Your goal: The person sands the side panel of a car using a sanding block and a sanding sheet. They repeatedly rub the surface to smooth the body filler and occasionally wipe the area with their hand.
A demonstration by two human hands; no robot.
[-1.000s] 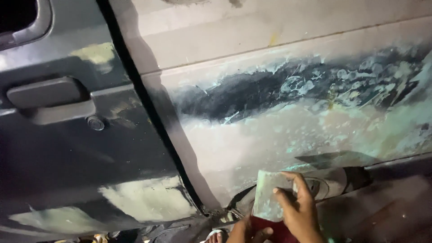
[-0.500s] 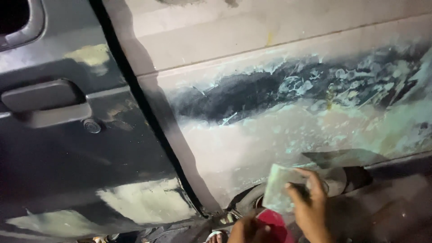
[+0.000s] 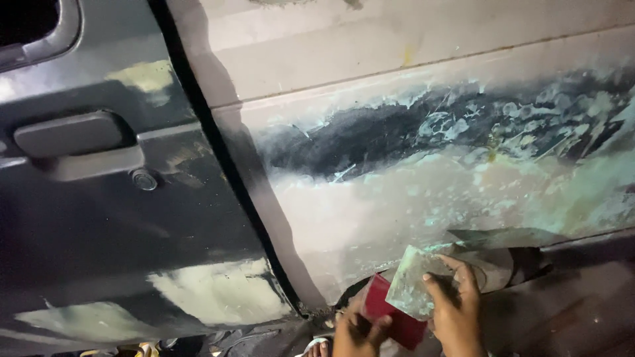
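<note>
My right hand (image 3: 456,311) grips a flat, pale spreader blade (image 3: 413,284) smeared with greenish filler, held low against the bottom of the car's sanded rear panel (image 3: 397,198). My left hand (image 3: 354,330) holds a red card-like piece (image 3: 387,314) just under and behind the blade, touching it. The panel is covered in whitish-green filler with a dark scraped streak (image 3: 410,132) across it.
On the left is a dark car door (image 3: 112,231) with a handle (image 3: 73,142), a round lock (image 3: 144,179) and pale filler patches (image 3: 211,291). A dark door gap (image 3: 245,192) runs diagonally between door and panel. Toes in a sandal (image 3: 317,347) show at the bottom.
The camera view has shifted slightly. My right hand tilted the spreader blade and moved it a little right; the red piece in my left hand came up into clearer view under it.
</note>
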